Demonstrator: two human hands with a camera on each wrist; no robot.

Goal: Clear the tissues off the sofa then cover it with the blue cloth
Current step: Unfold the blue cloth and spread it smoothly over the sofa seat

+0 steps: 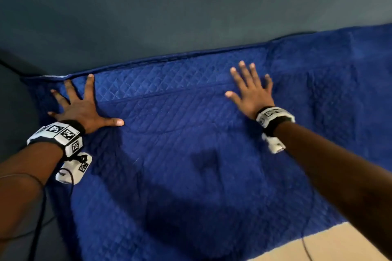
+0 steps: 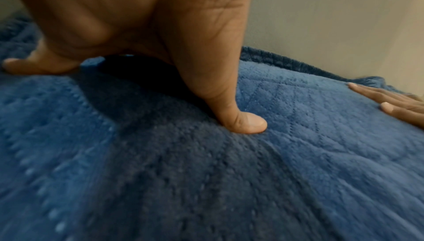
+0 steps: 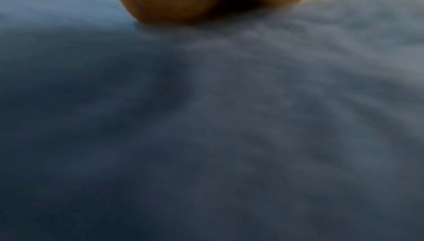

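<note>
Quilted blue cloth (image 1: 191, 144), diamond-stitched, lay spread over sofa (image 1: 19, 95), hemmed edge along the back. Left hand (image 1: 82, 108) and right hand (image 1: 250, 95) pressed flat, fingers splayed.

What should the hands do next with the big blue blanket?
Probably slide both flat hands outward to smooth it. The left hand and right hand press open-palmed on the blue cloth, which already lies spread out, but a ridge still runs between them and soft rumples show nearer the camera.
</note>
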